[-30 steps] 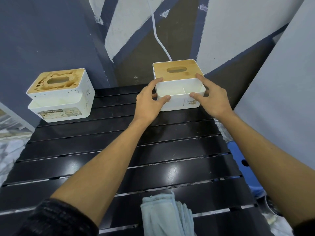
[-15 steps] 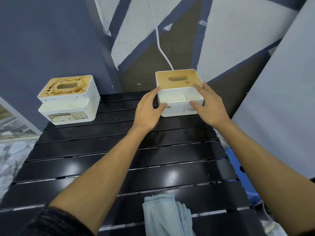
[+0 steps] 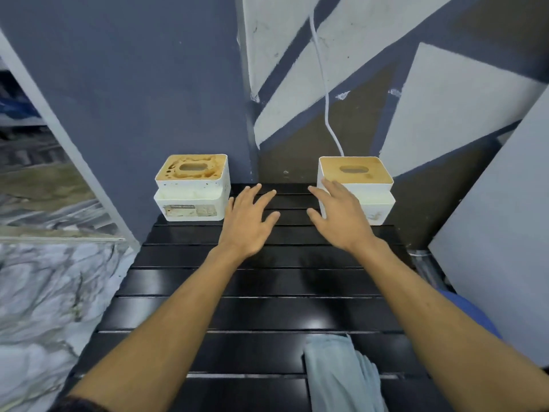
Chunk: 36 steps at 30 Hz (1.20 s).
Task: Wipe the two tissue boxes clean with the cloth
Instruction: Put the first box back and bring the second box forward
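Black slats below, hovering with left grip (image 3: pixel 249 221) and right grip (image 3: pixel 341 218) both spread, pinching nothing, between the stained box (image 3: pixel 191 188) and the cleaner box (image 3: pixel 361 176). Probably best reaching back for the cloth (image 3: pixel 335 373) lying at the near edge of the surface (image 3: pixel 267 310), then rubbing brown stains firmly. Seeing nothing in the stained box's front tray; the other tray half hidden.

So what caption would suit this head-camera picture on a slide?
Open left hand and right hand over the slatted table, stained tissue box left, cleaner tissue box right, cloth unheld.
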Each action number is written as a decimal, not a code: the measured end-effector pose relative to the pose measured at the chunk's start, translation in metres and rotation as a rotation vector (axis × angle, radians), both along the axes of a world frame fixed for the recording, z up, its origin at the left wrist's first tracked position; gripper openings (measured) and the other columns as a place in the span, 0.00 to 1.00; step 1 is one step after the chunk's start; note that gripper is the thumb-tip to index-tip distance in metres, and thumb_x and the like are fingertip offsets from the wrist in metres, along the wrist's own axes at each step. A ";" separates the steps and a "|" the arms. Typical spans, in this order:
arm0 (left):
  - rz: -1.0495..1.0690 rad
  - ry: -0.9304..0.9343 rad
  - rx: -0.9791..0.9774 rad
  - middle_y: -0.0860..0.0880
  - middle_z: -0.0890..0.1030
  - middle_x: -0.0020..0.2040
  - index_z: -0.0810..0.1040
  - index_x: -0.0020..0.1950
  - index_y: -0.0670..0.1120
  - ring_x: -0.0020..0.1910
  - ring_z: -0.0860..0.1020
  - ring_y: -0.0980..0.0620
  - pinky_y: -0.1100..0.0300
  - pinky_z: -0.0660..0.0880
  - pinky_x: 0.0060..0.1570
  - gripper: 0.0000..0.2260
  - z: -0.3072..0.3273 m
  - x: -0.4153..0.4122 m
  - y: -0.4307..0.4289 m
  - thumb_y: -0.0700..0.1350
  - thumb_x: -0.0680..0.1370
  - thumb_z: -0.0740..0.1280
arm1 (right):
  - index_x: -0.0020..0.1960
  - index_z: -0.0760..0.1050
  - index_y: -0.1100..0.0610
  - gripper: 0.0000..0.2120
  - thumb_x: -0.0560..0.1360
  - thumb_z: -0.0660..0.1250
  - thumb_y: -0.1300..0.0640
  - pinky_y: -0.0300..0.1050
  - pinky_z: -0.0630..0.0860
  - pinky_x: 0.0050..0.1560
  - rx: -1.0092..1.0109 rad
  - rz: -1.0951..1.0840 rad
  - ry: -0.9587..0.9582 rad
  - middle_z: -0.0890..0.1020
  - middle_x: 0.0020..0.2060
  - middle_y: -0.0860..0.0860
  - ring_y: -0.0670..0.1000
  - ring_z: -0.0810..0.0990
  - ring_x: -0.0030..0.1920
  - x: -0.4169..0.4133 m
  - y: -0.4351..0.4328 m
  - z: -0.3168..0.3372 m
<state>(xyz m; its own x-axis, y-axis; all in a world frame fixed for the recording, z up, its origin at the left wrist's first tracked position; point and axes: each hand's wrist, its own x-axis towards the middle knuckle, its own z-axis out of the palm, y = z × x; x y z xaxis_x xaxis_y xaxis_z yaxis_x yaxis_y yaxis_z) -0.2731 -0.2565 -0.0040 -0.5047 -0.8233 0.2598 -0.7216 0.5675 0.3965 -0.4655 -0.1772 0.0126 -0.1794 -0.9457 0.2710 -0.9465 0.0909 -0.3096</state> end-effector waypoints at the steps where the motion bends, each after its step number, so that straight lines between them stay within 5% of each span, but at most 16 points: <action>1: 0.020 0.001 -0.007 0.49 0.58 0.81 0.63 0.78 0.55 0.80 0.53 0.48 0.44 0.49 0.78 0.23 0.002 0.012 -0.004 0.56 0.83 0.59 | 0.76 0.64 0.51 0.25 0.81 0.61 0.48 0.55 0.56 0.76 -0.001 0.019 -0.012 0.61 0.77 0.55 0.56 0.56 0.78 0.012 -0.007 0.000; 13: 0.260 -0.101 -0.098 0.46 0.56 0.81 0.61 0.79 0.54 0.80 0.52 0.43 0.39 0.48 0.76 0.26 0.004 0.141 -0.088 0.57 0.82 0.60 | 0.79 0.55 0.51 0.31 0.80 0.63 0.48 0.53 0.58 0.75 0.040 0.204 -0.237 0.56 0.79 0.52 0.53 0.54 0.78 0.144 -0.110 -0.009; 18: 0.316 -0.071 0.030 0.47 0.45 0.83 0.53 0.81 0.56 0.81 0.43 0.42 0.39 0.44 0.76 0.30 -0.004 0.166 -0.114 0.60 0.82 0.60 | 0.79 0.54 0.50 0.32 0.79 0.65 0.50 0.50 0.56 0.75 0.015 0.190 -0.346 0.55 0.79 0.52 0.54 0.55 0.78 0.173 -0.141 -0.012; 23: 0.258 0.094 0.207 0.48 0.42 0.82 0.50 0.81 0.56 0.81 0.49 0.41 0.44 0.53 0.76 0.33 -0.012 0.167 -0.118 0.56 0.81 0.64 | 0.78 0.57 0.50 0.33 0.78 0.68 0.52 0.49 0.59 0.74 -0.002 0.139 -0.391 0.55 0.78 0.51 0.54 0.58 0.77 0.182 -0.150 -0.021; 36: 0.237 0.350 0.233 0.47 0.62 0.75 0.61 0.77 0.56 0.73 0.64 0.47 0.49 0.67 0.72 0.31 -0.026 0.167 -0.107 0.46 0.79 0.71 | 0.76 0.62 0.52 0.32 0.76 0.71 0.59 0.51 0.64 0.72 -0.059 0.099 -0.476 0.67 0.73 0.51 0.52 0.64 0.73 0.176 -0.138 -0.037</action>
<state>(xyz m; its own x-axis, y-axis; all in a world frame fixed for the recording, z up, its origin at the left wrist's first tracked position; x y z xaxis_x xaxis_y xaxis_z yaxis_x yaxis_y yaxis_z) -0.1058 -0.3637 -0.0302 -0.2110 -0.9617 0.1752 -0.6207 0.2702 0.7360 -0.2890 -0.3150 -0.0249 -0.2064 -0.9499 0.2346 -0.7021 -0.0232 -0.7117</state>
